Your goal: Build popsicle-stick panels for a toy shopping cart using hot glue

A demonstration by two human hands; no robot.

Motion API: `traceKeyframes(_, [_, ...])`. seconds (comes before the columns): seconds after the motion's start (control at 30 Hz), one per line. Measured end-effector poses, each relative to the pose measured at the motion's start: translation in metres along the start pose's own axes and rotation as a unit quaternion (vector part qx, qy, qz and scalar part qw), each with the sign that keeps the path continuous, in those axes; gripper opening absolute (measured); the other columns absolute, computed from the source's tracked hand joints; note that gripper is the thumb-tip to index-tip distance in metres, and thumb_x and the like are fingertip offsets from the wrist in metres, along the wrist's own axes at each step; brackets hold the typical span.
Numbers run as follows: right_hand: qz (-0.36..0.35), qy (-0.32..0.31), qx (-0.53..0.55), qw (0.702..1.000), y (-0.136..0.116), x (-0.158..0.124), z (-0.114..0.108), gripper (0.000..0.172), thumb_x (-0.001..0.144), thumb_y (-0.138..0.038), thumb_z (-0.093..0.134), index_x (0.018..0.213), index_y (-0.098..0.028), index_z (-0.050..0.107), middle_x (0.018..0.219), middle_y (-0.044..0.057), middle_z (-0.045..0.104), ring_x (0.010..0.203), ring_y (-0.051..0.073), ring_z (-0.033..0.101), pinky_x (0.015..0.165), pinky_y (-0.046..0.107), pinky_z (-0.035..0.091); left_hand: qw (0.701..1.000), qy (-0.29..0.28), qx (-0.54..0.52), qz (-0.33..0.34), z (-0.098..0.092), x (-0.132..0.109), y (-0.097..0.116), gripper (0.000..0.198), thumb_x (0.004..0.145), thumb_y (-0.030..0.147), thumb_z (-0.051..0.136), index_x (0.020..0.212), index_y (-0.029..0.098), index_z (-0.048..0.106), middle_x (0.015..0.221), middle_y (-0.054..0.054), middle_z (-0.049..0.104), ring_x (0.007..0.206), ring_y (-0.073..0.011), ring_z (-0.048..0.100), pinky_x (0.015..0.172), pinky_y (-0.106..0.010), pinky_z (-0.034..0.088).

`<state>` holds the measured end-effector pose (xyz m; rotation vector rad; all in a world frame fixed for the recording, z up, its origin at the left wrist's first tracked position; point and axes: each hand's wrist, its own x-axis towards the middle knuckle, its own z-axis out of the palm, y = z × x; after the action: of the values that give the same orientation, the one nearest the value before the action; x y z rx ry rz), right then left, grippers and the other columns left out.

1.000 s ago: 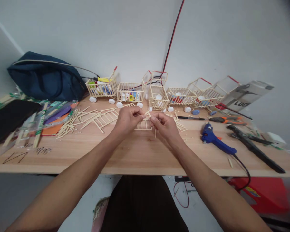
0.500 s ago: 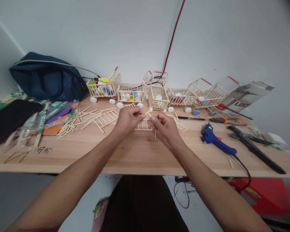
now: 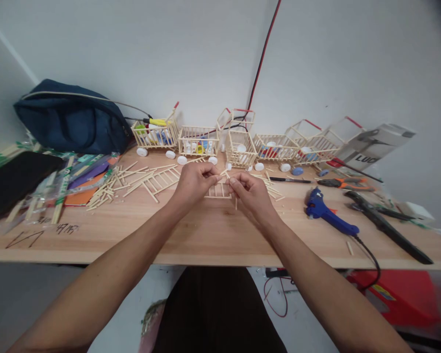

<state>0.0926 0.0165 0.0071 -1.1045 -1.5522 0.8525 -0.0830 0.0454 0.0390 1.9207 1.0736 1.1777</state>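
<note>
Near the middle of the table, my left hand (image 3: 197, 182) pinches the left end of a short wooden stick (image 3: 223, 173). My right hand (image 3: 250, 190) is closed at the other side, its fingertips around a second thin stick that meets the first at an angle. Whether the two are joined I cannot tell. Just beneath my fingers lies a ladder-like stick frame (image 3: 219, 197), partly hidden by both hands. Another ladder-shaped frame (image 3: 159, 181) rests to the left, beside a pile of loose sticks (image 3: 110, 189).
Several small stick carts (image 3: 198, 140) on round wheels line the wall. On the right lie a blue glue gun (image 3: 329, 213), orange-handled pliers (image 3: 347, 184), a black-handled tool (image 3: 387, 228) and a pen (image 3: 290, 180). A dark blue bag (image 3: 73, 117) and a black phone-like slab (image 3: 20, 179) are left.
Hands and sticks hold almost the same position. The view has shifted very slightly.
</note>
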Motion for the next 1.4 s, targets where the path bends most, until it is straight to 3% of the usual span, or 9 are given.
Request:
traceKeyframes(0.57, [0.013,-0.004,0.018,1.000,0.0011,0.0043,0.0023,0.026,0.086,-0.042,0.059,0.080,-0.017,0.059,0.067,-0.002,0.058,0.055,0.009,0.047,0.055,0.024,0.036,1.000,0.017,0.003,0.000,-0.0003,0.0010,-0.0023,0.012,0.073,0.023,0.065,0.065,0.014,0.066,0.060,0.001,0.063,0.055,-0.0096,0.049,0.056,-0.023,0.035])
traceKeyframes(1.4, [-0.007,-0.004,-0.003,1.000,-0.0035,0.0025,0.0007,0.022,0.086,-0.039,0.059,0.079,-0.018,0.059,0.067,-0.001,0.057,0.061,0.011,0.050,0.059,0.025,0.037,1.000,-0.011,-0.013,-0.005,-0.0004,0.0007,-0.0064,0.015,0.073,0.027,0.066,0.070,0.013,0.069,0.063,-0.002,0.067,0.058,-0.0114,0.055,0.057,-0.023,0.038])
